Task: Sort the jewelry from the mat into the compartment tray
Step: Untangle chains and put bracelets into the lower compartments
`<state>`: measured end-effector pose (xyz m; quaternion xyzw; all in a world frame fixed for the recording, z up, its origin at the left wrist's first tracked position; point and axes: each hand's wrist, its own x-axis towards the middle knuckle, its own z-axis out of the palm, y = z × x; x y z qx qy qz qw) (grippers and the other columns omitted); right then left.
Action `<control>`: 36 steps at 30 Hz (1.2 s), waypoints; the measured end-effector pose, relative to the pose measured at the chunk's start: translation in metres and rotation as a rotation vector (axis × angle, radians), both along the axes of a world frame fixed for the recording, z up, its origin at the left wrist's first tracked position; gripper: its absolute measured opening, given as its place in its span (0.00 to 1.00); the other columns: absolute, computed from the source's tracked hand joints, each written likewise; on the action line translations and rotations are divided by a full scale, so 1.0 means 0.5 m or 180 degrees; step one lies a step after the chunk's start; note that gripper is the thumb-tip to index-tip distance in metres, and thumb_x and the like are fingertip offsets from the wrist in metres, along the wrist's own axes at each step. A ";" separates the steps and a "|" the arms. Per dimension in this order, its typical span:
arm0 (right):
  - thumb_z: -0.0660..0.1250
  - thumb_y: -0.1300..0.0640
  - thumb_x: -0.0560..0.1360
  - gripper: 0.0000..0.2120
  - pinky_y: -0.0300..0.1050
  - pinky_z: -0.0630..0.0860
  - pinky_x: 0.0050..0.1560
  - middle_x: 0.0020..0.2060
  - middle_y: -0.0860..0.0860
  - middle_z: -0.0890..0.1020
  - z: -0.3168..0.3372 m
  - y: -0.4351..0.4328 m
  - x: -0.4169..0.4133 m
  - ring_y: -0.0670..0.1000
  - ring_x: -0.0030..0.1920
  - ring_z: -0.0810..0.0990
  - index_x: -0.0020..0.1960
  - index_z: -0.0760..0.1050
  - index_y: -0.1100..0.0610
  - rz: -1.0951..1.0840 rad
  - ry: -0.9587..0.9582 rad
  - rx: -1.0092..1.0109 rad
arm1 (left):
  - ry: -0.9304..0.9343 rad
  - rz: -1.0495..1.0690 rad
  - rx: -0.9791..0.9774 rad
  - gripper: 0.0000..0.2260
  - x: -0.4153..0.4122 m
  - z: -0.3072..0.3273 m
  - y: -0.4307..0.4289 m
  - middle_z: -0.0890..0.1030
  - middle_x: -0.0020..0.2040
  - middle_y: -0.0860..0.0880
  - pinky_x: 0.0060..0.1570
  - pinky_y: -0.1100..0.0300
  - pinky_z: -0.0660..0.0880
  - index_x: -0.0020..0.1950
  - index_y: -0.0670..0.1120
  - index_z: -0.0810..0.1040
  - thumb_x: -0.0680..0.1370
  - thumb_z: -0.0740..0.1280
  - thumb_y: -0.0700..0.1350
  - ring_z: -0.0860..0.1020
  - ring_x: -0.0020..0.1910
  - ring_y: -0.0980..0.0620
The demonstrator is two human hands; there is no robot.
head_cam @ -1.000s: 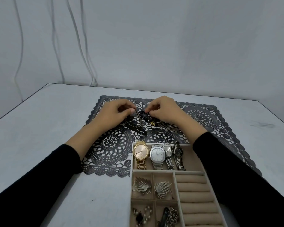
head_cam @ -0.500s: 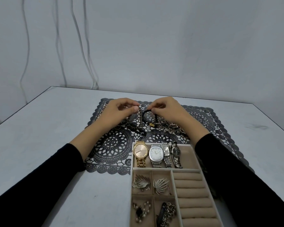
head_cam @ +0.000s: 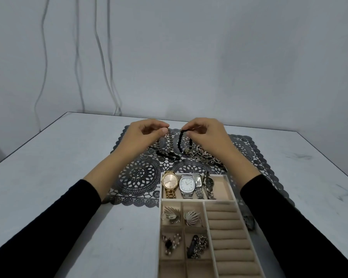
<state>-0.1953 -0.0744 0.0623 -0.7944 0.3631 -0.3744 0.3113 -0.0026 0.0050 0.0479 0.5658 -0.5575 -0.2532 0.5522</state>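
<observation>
Bead bracelet (head_cam: 180, 140) hangs vertical, pinched by right hand (head_cam: 207, 135) | left hand (head_cam: 143, 135) pinches chain (head_cam: 168, 135) | tray (head_cam: 231, 189) lies lower centre, nearer right hand

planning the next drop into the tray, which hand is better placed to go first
Probably right: the right hand pinches the black bead bracelet straight beyond the tray, while the left hand, pinching a metal chain, sits off to the tray's left.

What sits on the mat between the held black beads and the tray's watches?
Head view: a dark elongated piece, a tangled chain pile, then bare mat.
</observation>
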 end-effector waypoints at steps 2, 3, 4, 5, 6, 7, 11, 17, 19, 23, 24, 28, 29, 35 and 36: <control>0.71 0.63 0.73 0.06 0.29 0.72 0.37 0.36 0.44 0.83 0.010 0.015 -0.011 0.37 0.34 0.78 0.46 0.83 0.54 -0.0029 -0.0179 -0.0042 | 0.0038 0.0041 -0.0045 0.05 -0.007 0.009 0.015 0.85 0.45 0.48 0.54 0.55 0.78 0.49 0.53 0.84 0.74 0.73 0.47 0.81 0.46 0.54; 0.71 0.63 0.73 0.06 0.28 0.72 0.37 0.37 0.43 0.83 0.015 0.024 -0.017 0.36 0.34 0.78 0.46 0.83 0.54 -0.0032 -0.0281 -0.0039 | 0.0050 0.0048 -0.0072 0.05 -0.011 0.014 0.022 0.85 0.45 0.49 0.54 0.55 0.78 0.49 0.53 0.84 0.74 0.73 0.46 0.82 0.46 0.53; 0.70 0.63 0.73 0.06 0.28 0.72 0.38 0.37 0.43 0.83 0.021 0.033 -0.023 0.36 0.35 0.78 0.47 0.83 0.54 -0.0025 -0.0375 -0.0034 | 0.0061 0.0045 -0.0102 0.05 -0.015 0.018 0.030 0.85 0.44 0.49 0.52 0.57 0.78 0.50 0.52 0.84 0.75 0.73 0.46 0.82 0.46 0.54; 0.70 0.63 0.73 0.07 0.28 0.73 0.39 0.39 0.44 0.84 0.026 0.041 -0.029 0.37 0.37 0.80 0.47 0.83 0.54 -0.0016 -0.0459 -0.0031 | 0.0069 0.0039 -0.0138 0.06 -0.020 0.024 0.039 0.85 0.44 0.49 0.51 0.60 0.78 0.51 0.50 0.84 0.75 0.72 0.45 0.82 0.45 0.55; 0.70 0.63 0.73 0.07 0.29 0.74 0.42 0.40 0.45 0.84 0.032 0.050 -0.035 0.38 0.39 0.81 0.48 0.83 0.54 -0.0004 -0.0538 -0.0022 | 0.0074 0.0037 -0.0180 0.07 -0.025 0.030 0.048 0.86 0.44 0.49 0.49 0.63 0.77 0.52 0.48 0.84 0.75 0.72 0.44 0.82 0.45 0.57; 0.71 0.63 0.73 0.06 0.31 0.76 0.44 0.41 0.45 0.85 0.037 0.059 -0.042 0.40 0.42 0.82 0.48 0.83 0.54 0.0003 -0.0601 -0.0009 | 0.0072 0.0038 -0.0225 0.07 -0.029 0.035 0.058 0.86 0.43 0.49 0.49 0.66 0.76 0.53 0.47 0.84 0.76 0.72 0.44 0.82 0.44 0.58; 0.71 0.61 0.74 0.06 0.36 0.78 0.46 0.43 0.46 0.85 0.055 0.098 -0.067 0.44 0.44 0.83 0.48 0.84 0.53 0.0061 -0.0757 0.0045 | 0.0058 0.0021 -0.0336 0.07 -0.044 0.052 0.102 0.85 0.44 0.48 0.44 0.70 0.75 0.54 0.45 0.83 0.76 0.71 0.43 0.82 0.44 0.59; 0.72 0.63 0.73 0.06 0.32 0.76 0.43 0.43 0.48 0.86 0.075 0.171 -0.100 0.44 0.45 0.83 0.48 0.84 0.56 0.0291 -0.0994 0.0156 | 0.0087 -0.0011 -0.0467 0.07 -0.059 0.073 0.173 0.85 0.45 0.48 0.39 0.69 0.76 0.53 0.48 0.83 0.76 0.71 0.44 0.82 0.46 0.55; 0.72 0.63 0.73 0.06 0.35 0.77 0.48 0.44 0.50 0.86 0.080 0.194 -0.112 0.46 0.47 0.83 0.49 0.83 0.57 0.0386 -0.1052 0.0192 | 0.0092 -0.0036 -0.0519 0.07 -0.065 0.077 0.198 0.85 0.46 0.47 0.41 0.67 0.77 0.53 0.47 0.83 0.75 0.71 0.44 0.82 0.47 0.53; 0.72 0.63 0.72 0.07 0.40 0.78 0.52 0.45 0.52 0.86 0.084 0.233 -0.137 0.51 0.50 0.83 0.49 0.83 0.56 0.0544 -0.1174 0.0285 | 0.0176 -0.0084 -0.0550 0.06 -0.081 0.075 0.245 0.85 0.45 0.48 0.48 0.65 0.77 0.51 0.48 0.83 0.75 0.72 0.43 0.82 0.47 0.52; 0.72 0.63 0.72 0.07 0.41 0.78 0.53 0.45 0.53 0.86 0.084 0.242 -0.143 0.53 0.51 0.83 0.49 0.83 0.56 0.0591 -0.1206 0.0307 | 0.0206 -0.0101 -0.0548 0.06 -0.085 0.074 0.255 0.85 0.45 0.49 0.50 0.64 0.78 0.51 0.48 0.83 0.75 0.72 0.42 0.82 0.47 0.52; 0.72 0.63 0.71 0.07 0.41 0.77 0.52 0.46 0.54 0.85 0.080 0.277 -0.164 0.55 0.52 0.83 0.49 0.83 0.57 0.0842 -0.1266 0.0455 | 0.0255 -0.0131 -0.0536 0.05 -0.101 0.064 0.293 0.85 0.41 0.53 0.51 0.63 0.77 0.49 0.48 0.83 0.75 0.71 0.40 0.82 0.45 0.54; 0.72 0.63 0.71 0.07 0.42 0.77 0.52 0.46 0.55 0.85 0.078 0.284 -0.168 0.55 0.52 0.83 0.49 0.83 0.57 0.0916 -0.1273 0.0493 | 0.0246 -0.0126 -0.0526 0.05 -0.104 0.061 0.301 0.85 0.41 0.54 0.50 0.64 0.77 0.49 0.48 0.83 0.75 0.72 0.40 0.82 0.45 0.55; 0.71 0.65 0.68 0.08 0.40 0.77 0.51 0.44 0.55 0.85 0.062 0.327 -0.187 0.52 0.47 0.83 0.47 0.82 0.60 0.1400 -0.1296 0.0759 | 0.0269 -0.0177 -0.0574 0.06 -0.111 0.045 0.339 0.85 0.44 0.53 0.50 0.64 0.77 0.49 0.49 0.84 0.74 0.72 0.41 0.81 0.46 0.54; 0.71 0.65 0.68 0.08 0.40 0.77 0.51 0.44 0.55 0.85 0.058 0.331 -0.190 0.52 0.47 0.83 0.46 0.83 0.60 0.1487 -0.1273 0.0810 | 0.0302 -0.0190 -0.0588 0.06 -0.110 0.043 0.343 0.85 0.44 0.53 0.50 0.64 0.77 0.49 0.49 0.84 0.74 0.72 0.41 0.81 0.46 0.54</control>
